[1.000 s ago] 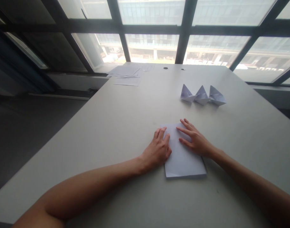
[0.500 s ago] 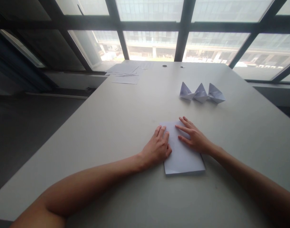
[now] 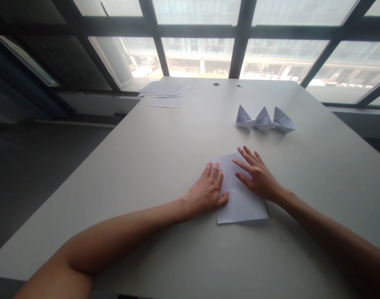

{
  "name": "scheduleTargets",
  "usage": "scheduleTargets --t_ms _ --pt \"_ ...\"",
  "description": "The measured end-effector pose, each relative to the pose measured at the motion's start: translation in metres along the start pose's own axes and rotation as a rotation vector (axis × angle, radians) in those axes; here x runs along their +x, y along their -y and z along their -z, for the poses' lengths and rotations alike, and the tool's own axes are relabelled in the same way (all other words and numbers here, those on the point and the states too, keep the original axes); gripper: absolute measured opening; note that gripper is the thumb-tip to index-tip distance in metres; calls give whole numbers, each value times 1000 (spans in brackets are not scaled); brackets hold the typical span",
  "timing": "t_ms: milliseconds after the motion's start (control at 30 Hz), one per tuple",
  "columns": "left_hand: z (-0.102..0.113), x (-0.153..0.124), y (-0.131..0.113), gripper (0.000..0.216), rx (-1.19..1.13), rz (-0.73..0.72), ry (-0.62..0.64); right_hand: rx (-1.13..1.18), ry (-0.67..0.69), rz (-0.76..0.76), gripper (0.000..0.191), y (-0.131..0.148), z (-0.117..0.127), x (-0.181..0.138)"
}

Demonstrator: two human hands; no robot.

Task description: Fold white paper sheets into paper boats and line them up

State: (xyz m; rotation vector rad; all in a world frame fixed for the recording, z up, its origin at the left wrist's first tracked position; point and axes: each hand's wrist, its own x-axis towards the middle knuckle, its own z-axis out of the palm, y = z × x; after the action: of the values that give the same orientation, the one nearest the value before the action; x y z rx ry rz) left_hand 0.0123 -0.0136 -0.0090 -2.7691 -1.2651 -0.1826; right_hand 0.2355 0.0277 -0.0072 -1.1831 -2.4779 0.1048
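A folded white sheet of paper [image 3: 239,207] lies on the table before me, its top edge lifted slightly toward the right. My left hand [image 3: 210,189] rests flat on the paper's left side, fingers stretched away from me and thumb apart. Over the upper right part of the sheet is my right hand [image 3: 255,174], its fingers spread; whether the fingertips touch the paper I cannot tell. Beyond the hands stand three folded paper boats [image 3: 245,120], [image 3: 264,121], [image 3: 284,121] in a row, close together.
Loose white sheets [image 3: 163,89] lie spread at the table's far left corner. Two small dark round spots [image 3: 216,84] mark the far edge. The white table [image 3: 146,166] reaches up to large windows [image 3: 197,56], and a dark curtain [image 3: 21,79] hangs at the left.
My right hand has moved slightly up and its fingers have spread wider. The paper's upper right edge has risen a little. My left thumb has moved outward.
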Motion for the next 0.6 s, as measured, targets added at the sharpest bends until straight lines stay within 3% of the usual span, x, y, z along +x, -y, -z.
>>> scheduleTargets --t_ms 100,300,600 --pt "-2 0 1 68 8 -11 -21 -49 -38 50 44 18 9 -6" --pt "-4 -1 1 67 18 -39 -64 -96 65 101 54 49 8 -14" --pt "-1 -1 0 70 34 -37 -42 -143 139 24 56 41 -7 -15"
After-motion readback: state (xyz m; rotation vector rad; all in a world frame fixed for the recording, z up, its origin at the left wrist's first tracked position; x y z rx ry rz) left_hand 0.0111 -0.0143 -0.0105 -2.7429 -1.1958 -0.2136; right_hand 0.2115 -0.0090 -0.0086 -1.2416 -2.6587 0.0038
